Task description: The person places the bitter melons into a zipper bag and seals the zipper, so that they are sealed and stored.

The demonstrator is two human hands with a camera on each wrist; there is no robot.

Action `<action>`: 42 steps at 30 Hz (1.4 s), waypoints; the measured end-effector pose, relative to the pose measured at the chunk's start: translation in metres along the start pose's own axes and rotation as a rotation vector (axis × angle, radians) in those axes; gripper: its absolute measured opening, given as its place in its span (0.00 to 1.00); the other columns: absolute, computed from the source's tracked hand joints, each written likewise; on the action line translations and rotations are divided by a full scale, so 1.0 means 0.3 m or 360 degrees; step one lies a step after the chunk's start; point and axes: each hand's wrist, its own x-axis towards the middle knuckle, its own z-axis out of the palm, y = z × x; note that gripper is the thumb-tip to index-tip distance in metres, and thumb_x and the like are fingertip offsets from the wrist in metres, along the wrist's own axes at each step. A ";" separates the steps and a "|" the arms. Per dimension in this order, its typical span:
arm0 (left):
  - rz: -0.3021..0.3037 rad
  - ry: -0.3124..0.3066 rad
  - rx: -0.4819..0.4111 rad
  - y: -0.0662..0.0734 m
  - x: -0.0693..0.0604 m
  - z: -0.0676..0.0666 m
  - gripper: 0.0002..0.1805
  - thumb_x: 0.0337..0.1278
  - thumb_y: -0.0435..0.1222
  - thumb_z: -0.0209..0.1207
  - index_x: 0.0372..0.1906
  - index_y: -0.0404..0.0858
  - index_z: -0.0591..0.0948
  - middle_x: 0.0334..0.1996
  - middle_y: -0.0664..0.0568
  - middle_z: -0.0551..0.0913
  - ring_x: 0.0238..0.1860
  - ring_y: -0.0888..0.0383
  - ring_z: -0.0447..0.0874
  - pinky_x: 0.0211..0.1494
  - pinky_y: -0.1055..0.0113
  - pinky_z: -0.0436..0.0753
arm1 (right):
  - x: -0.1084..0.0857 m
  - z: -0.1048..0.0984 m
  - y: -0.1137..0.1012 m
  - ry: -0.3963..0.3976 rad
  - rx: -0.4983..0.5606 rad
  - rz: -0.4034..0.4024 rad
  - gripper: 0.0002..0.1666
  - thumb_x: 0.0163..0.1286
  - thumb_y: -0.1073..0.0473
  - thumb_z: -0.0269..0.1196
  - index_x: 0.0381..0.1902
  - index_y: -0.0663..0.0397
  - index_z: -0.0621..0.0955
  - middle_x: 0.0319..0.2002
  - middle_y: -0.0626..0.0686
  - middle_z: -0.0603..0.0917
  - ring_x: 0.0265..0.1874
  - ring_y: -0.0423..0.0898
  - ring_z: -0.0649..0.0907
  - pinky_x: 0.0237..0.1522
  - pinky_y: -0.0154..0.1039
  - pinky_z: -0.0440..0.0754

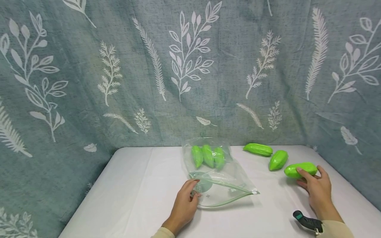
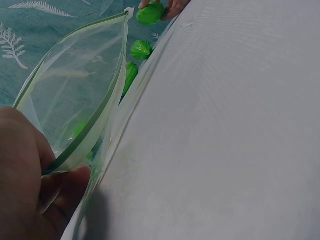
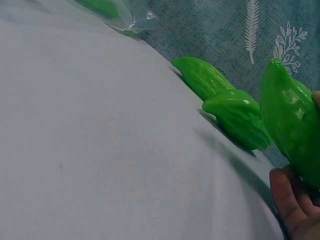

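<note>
My left hand (image 1: pixel 184 204) pinches the near edge of a clear zip-top bag (image 1: pixel 220 196), whose green-lined mouth gapes apart in the left wrist view. Inside its far end lie three bright green ridged gourds (image 1: pixel 208 156). Over at the right, my right hand (image 1: pixel 319 188) grips another green gourd (image 1: pixel 303 169) between thumb and fingers; the right wrist view shows this gourd (image 3: pixel 290 120) raised off the cloth. Two more lie loose on the table: a short gourd (image 1: pixel 278 160) and a longer gourd (image 1: pixel 258 149) behind it. Part of the left fingers is hidden by the bag film.
White cloth covers the table (image 1: pixel 143 198). A blue-green curtain (image 1: pixel 166 66) with white leaf prints hangs along the back and sides. A black strap-like device (image 1: pixel 308 222) sits at the right wrist.
</note>
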 end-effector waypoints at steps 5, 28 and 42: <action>-0.0017 -0.0007 0.0016 0.005 0.006 0.005 0.25 0.62 0.24 0.53 0.65 0.35 0.75 0.63 0.51 0.74 0.59 0.54 0.76 0.47 0.71 0.81 | -0.011 0.000 -0.007 -0.0061 0.0002 -0.0014 0.63 0.68 0.46 0.67 0.81 0.45 0.35 0.71 0.68 0.54 0.36 0.29 0.76 0.39 0.30 0.85; -0.0040 -0.0003 -0.0005 0.004 0.000 0.003 0.24 0.62 0.24 0.54 0.64 0.36 0.75 0.63 0.52 0.74 0.57 0.57 0.76 0.43 0.72 0.82 | -0.065 0.049 -0.002 -0.0167 0.0198 0.0030 0.59 0.66 0.51 0.70 0.81 0.55 0.45 0.56 0.53 0.66 0.35 0.33 0.82 0.46 0.36 0.85; -0.0036 0.0006 0.0026 0.011 -0.002 0.003 0.24 0.62 0.25 0.55 0.64 0.36 0.76 0.63 0.51 0.74 0.61 0.55 0.75 0.46 0.71 0.81 | -0.092 0.085 -0.028 -0.0212 0.0256 0.0038 0.59 0.66 0.54 0.70 0.78 0.63 0.45 0.57 0.58 0.68 0.33 0.35 0.85 0.46 0.39 0.85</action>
